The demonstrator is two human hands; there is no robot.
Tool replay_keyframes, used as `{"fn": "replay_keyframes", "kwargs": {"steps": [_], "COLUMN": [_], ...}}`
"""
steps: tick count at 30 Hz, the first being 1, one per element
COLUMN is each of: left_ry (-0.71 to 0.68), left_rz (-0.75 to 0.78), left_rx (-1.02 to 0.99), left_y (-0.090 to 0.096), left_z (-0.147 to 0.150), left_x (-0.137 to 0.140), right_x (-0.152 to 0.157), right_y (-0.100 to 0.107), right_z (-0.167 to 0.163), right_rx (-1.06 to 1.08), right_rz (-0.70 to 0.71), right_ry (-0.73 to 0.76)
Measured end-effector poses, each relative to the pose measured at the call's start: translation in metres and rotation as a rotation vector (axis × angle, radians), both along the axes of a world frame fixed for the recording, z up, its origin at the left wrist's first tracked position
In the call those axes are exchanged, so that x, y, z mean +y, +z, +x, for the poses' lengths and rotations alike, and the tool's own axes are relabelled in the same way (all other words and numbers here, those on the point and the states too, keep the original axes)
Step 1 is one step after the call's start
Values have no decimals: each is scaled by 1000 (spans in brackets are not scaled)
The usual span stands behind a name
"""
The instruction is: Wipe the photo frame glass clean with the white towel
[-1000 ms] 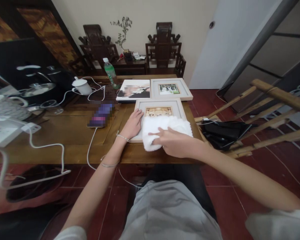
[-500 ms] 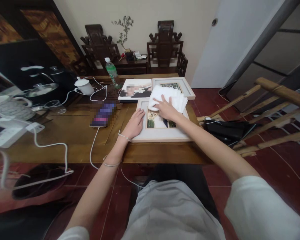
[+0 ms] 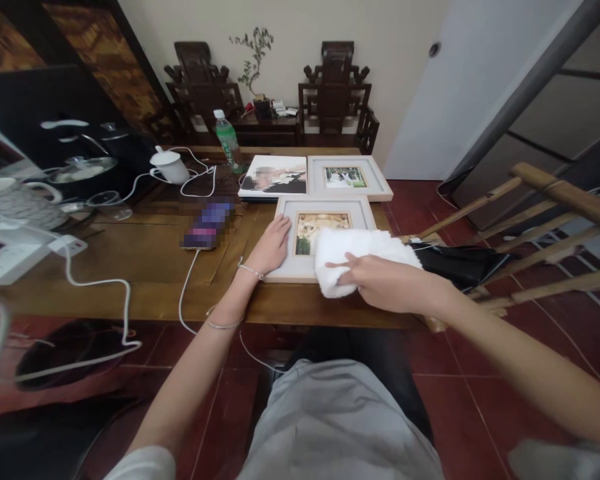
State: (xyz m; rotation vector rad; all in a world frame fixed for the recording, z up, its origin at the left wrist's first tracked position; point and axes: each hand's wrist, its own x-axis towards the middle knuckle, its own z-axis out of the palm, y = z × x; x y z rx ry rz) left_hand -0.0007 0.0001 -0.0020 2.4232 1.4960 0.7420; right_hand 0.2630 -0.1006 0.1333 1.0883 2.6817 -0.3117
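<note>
Head view, the only one you have, and the near picture frame [image 3: 322, 235] is the landmark for everything here. It lies flat at the near edge of the wooden table [image 3: 130, 267], straight ahead of you.

Your left hand [image 3: 271, 247] lies spread and flat on the frame's left border, fingers extended, gripping nothing, simply pinning it down. Your right hand [image 3: 386, 283] sits over the frame's near right corner, fingers pressed onto a folded white cloth [image 3: 356, 257]; it lies under the palm and fingers rather than in a closed fist. The cloth covers the frame's right side and spills past its right edge.

The cloth looks soft, thick and light, so it should bunch and slide easily. Keep the palm broad on it. The frame looks stiff but likely glass-fronted, so I judge it fragile; press on its pale border, as your left hand does, not on the centre pane.

Behind the frame lie two more pictures: a second white frame [image 3: 349, 177] and, left of that, an unframed photo print [image 3: 274, 177]. Left of the near frame lies a phone [image 3: 207, 227] on its cable. Further left and back stand a white cup [image 3: 169, 167] and a green bottle [image 3: 227, 141]. To the frame's right, off the table, a black bag [image 3: 460, 263] lies among wooden poles.
</note>
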Motion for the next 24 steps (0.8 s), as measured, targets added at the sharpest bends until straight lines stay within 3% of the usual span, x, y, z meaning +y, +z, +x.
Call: {"fn": "replay_keyframes", "kwargs": {"steps": [3, 8, 13, 19, 24], "left_ry": [-5, -7, -6, 66, 56], "left_rz": [0, -6, -11, -30, -53], "left_rx": [5, -5, -48, -325, -390], "left_y": [1, 1, 1, 6, 7], "left_z": [0, 0, 1, 5, 9], "left_x": [0, 0, 0, -6, -6], "right_x": [10, 63, 99, 66, 24], "right_y": [-4, -31, -47, -44, -30], "right_z": [12, 27, -4, -75, -84], "right_rx": [-55, -10, 41, 38, 0], "right_rz": [-22, 198, 265, 192, 118], "right_ry": [-112, -217, -248, 1, 46]}}
